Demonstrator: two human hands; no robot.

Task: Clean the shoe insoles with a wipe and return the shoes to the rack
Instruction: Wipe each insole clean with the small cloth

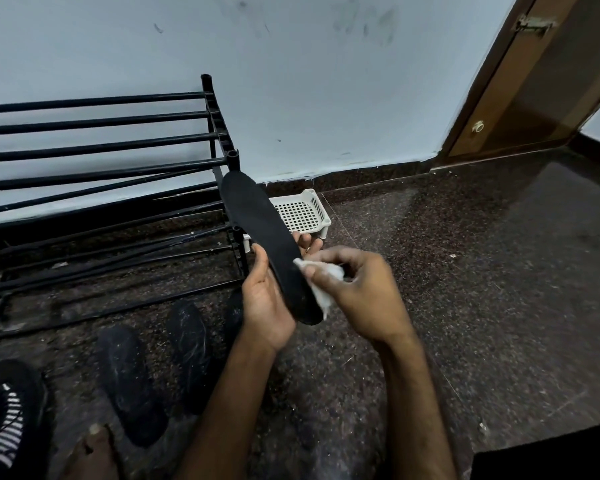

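My left hand (265, 306) grips a long black insole (257, 223) at its near half, thumb on one edge and fingers behind the other. The insole points up and away toward the rack. My right hand (355, 289) pinches a crumpled white wipe (326, 282) and presses it against the insole's right edge near the heel. Two more black insoles (132, 382) (189, 344) lie flat on the dark floor below my hands. A black shoe with white stripes (7, 417) sits at the lower left. The black metal shoe rack (101, 174) stands at the left against the wall.
A small white plastic basket (302, 213) sits on the floor behind the insole, beside the rack's right post. A brown door (534, 88) is at the upper right. My bare foot (94, 448) shows at the bottom left. Dark speckled floor (482, 271) spreads to the right.
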